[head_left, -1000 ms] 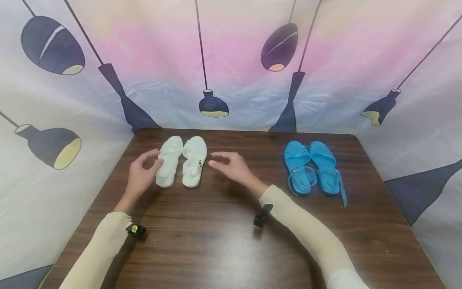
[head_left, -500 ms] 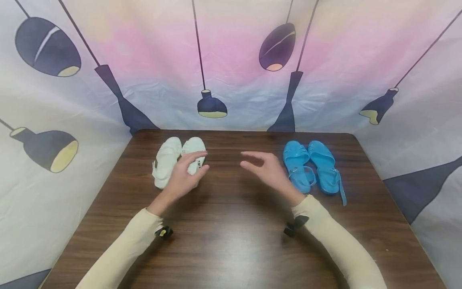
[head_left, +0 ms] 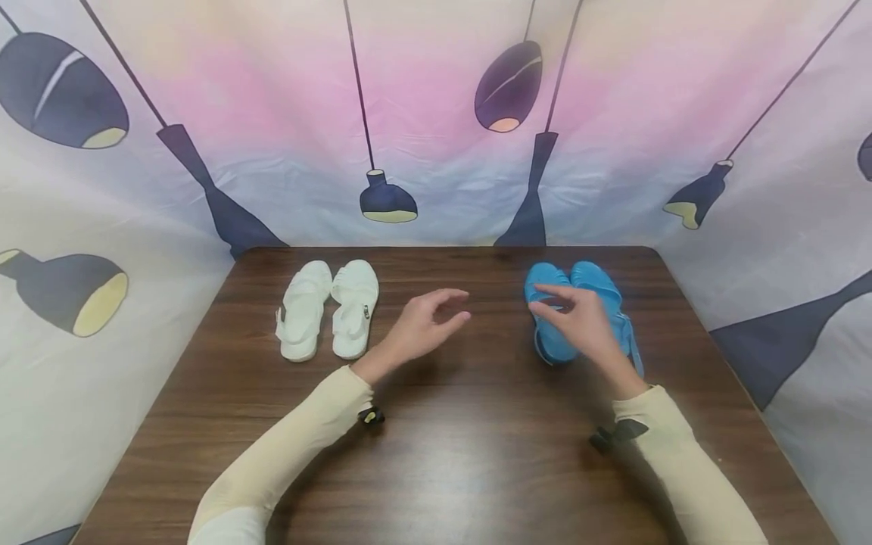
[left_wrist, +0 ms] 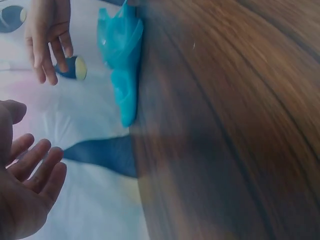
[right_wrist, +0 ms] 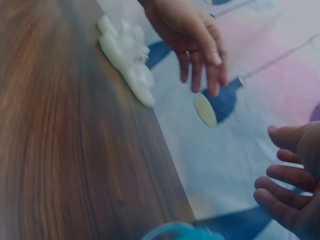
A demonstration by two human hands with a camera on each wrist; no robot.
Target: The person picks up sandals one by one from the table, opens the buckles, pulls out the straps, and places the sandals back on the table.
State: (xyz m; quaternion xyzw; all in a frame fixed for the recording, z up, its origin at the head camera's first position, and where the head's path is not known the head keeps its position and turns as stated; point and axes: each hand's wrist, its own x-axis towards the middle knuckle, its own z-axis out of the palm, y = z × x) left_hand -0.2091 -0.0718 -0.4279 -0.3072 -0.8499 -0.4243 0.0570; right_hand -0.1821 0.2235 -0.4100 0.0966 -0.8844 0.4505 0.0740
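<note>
In the head view a pair of white sandals (head_left: 301,310) stands side by side at the table's far left. A pair of blue sandals (head_left: 599,281) stands at the far right, partly hidden behind my right hand (head_left: 579,318). That hand hovers over them, fingers loosely bent, holding nothing; the right wrist view shows a gap between hand and table. My left hand (head_left: 424,324) hangs above the table between the pairs, right of the white sandals, with thumb and fingers apart and nothing held. In the left wrist view the blue sandals (left_wrist: 120,45) stand apart from both hands.
The brown wooden table (head_left: 436,424) ends at a back edge against a hanging cloth (head_left: 286,113) printed with dark lamps. More of this cloth closes in both sides. Each sleeve carries a small black wrist camera (head_left: 371,416).
Both hands have moved to the right: the left from the white sandals to mid-table, the right from beside the white pair to over the blue pair. The head view has shifted slightly.
</note>
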